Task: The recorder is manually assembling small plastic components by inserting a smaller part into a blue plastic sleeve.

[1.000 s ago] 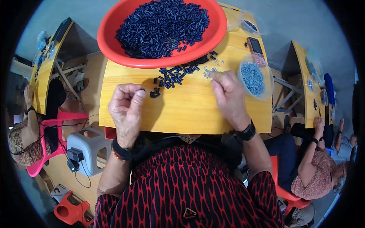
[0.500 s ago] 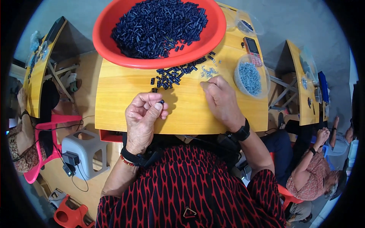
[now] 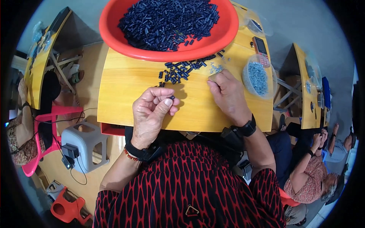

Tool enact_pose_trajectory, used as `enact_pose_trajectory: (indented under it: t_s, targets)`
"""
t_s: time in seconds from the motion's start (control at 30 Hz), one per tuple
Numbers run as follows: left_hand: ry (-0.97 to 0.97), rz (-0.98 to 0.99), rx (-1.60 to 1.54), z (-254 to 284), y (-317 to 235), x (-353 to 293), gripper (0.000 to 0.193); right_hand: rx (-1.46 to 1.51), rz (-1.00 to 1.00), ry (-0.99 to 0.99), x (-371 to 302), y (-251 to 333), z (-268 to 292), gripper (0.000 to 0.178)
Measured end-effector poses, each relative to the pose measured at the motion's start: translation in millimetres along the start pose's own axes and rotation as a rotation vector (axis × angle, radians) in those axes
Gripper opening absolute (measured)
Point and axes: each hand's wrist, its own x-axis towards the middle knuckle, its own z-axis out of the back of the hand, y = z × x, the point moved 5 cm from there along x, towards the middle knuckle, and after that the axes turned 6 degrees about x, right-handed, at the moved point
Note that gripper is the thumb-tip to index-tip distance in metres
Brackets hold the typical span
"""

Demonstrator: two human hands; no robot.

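Here, left fingers (image 3: 159, 92) pinch small, dark, rounded piece (image 3: 172, 97); right fingers (image 3: 221, 78) curled, grasp unclear.

Fairly bright, soft light reaches the yellow table (image 3: 125, 91) from above, as far as I can tell, laying a blurry-edged shadow just beyond the fingers of the left hand (image 3: 149, 114). A pale sheen runs along the rim of the red basin (image 3: 163, 56), while the dark pieces (image 3: 167, 24) inside merge into shade. Toward the blackened circular border, the side tables (image 3: 310, 102) bend, and the seated person (image 3: 310, 176) at right looks stretched and softer.
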Motion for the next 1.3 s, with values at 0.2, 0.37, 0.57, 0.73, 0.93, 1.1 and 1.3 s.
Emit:
enact_pose_trajectory:
  t_s: [0.2, 0.37, 0.57, 0.73, 0.93, 1.1, 1.3]
  targets:
    - [0.010, 0.026, -0.014, 1.7, 3.2, -0.3, 0.012, 0.041, 0.000, 0.009, -2.2, 0.0, -0.2, 0.007]
    - [0.046, 0.019, -0.038, -0.1, 3.8, 0.9, 0.011, 0.758, -0.195, 0.043, -10.7, 16.9, -12.6, 0.006]
    - [0.056, 0.011, -0.055, -0.7, 4.5, 0.5, 0.012, 1.126, -0.236, 0.119, 0.9, 49.0, -37.8, 0.007]
    - [0.060, 0.031, -0.046, -2.7, 0.8, -0.2, 0.012, 1.119, -0.144, 0.116, 0.4, 45.6, -48.0, 0.005]
    - [0.071, 0.052, -0.030, -1.0, 1.8, -1.4, 0.012, 0.987, -0.147, 0.154, 0.1, 47.7, -44.2, 0.003]
    - [0.082, 0.043, 0.042, -0.5, 2.1, -0.9, 0.011, 0.888, -0.072, 0.169, 2.7, 42.7, -43.3, 0.005]
    - [0.079, 0.051, 0.062, -2.2, 0.7, -0.9, 0.011, 0.866, -0.096, 0.188, 0.4, 45.4, -41.0, 0.004]
